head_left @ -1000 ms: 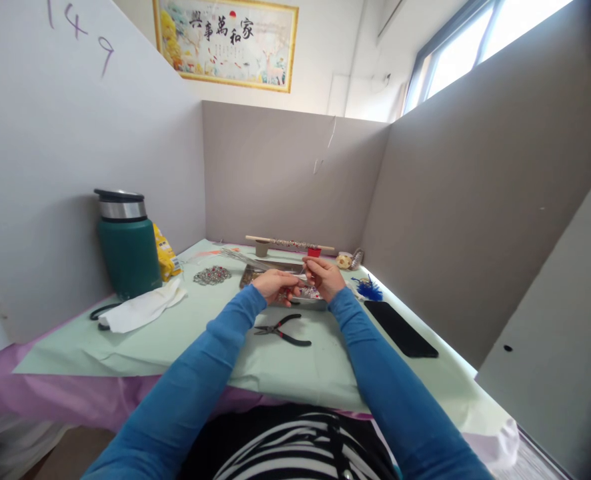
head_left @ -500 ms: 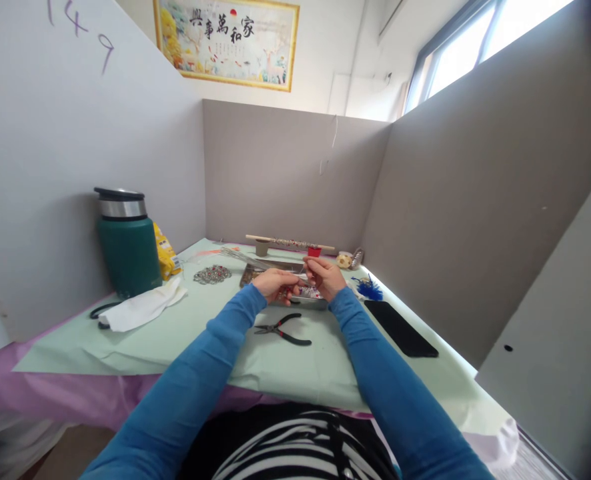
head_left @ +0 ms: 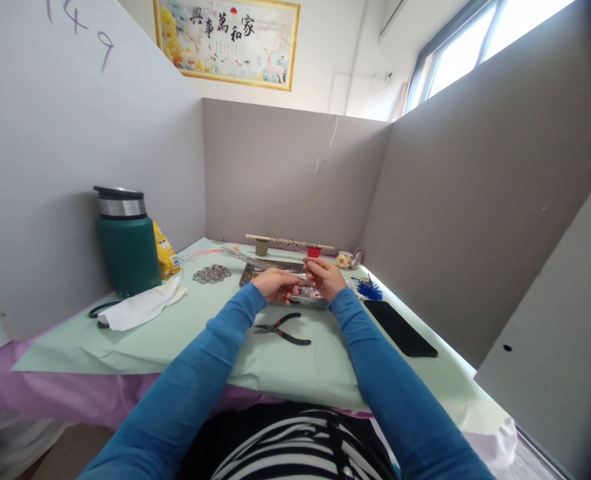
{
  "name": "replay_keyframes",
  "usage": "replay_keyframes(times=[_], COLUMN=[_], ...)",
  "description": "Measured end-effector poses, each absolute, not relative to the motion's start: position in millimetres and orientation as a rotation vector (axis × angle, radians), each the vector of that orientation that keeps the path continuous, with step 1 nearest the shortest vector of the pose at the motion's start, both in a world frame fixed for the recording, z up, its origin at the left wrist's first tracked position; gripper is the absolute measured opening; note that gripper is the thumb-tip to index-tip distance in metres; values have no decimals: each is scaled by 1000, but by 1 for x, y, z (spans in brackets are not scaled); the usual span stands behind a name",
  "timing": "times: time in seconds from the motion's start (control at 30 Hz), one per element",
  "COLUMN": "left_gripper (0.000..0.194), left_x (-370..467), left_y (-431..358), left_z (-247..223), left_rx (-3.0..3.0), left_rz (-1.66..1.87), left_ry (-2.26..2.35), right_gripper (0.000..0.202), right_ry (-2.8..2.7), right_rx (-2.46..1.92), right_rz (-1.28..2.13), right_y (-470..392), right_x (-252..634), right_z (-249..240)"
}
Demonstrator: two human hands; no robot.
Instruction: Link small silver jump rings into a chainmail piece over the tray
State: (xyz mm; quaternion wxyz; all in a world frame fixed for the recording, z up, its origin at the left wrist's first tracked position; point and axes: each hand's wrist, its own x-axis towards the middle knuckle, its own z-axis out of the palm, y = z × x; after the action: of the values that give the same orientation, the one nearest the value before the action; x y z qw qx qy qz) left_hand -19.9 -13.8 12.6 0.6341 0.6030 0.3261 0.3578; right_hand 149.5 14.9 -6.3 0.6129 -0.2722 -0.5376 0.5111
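Observation:
Over the tray, my left hand is closed, its thumb and fingers pinched together towards the right. My right hand faces it, also closed in a pinch, with the thumb and forefinger raised a little higher. Something thin and pale shows between the fingertips, too small to name. Beneath both hands lies a shallow metal tray with small shiny beads in it, partly hidden by the hands. A bundle of thin wires sticks out over its far left side. Nearer me, pliers with black handles rest on the table, handles apart.
Left stand a green bottle and a yellow packet, by a white cloth and a beaded wire heap. A stick spans two small cups behind. Right lie a blue tassel and a black phone. Partitions enclose the table.
Both hands keep nearly the same place and pinch, with only slight finger movement. The white thread hanging at the back partition has swung a little to the left.

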Motion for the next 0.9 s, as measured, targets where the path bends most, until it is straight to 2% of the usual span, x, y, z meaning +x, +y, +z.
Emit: replay_keyframes(times=[0.43,0.7,0.9], left_gripper=[20,20,34], left_x=[-20,-17,-18], left_y=[-11,-13,-18], left_z=[11,12,15], left_rx=[1452,1400,1377], left_rz=[830,923,920], left_ry=[824,674,620], right_gripper=[28,34,28], right_ry=[-1304,-1370,-1383], right_rx=[-609,-597,-621], right_rz=[1224,1220,1146], right_y=[12,6,8], right_x=[152,148,147], right_z=[-5,-2,-4])
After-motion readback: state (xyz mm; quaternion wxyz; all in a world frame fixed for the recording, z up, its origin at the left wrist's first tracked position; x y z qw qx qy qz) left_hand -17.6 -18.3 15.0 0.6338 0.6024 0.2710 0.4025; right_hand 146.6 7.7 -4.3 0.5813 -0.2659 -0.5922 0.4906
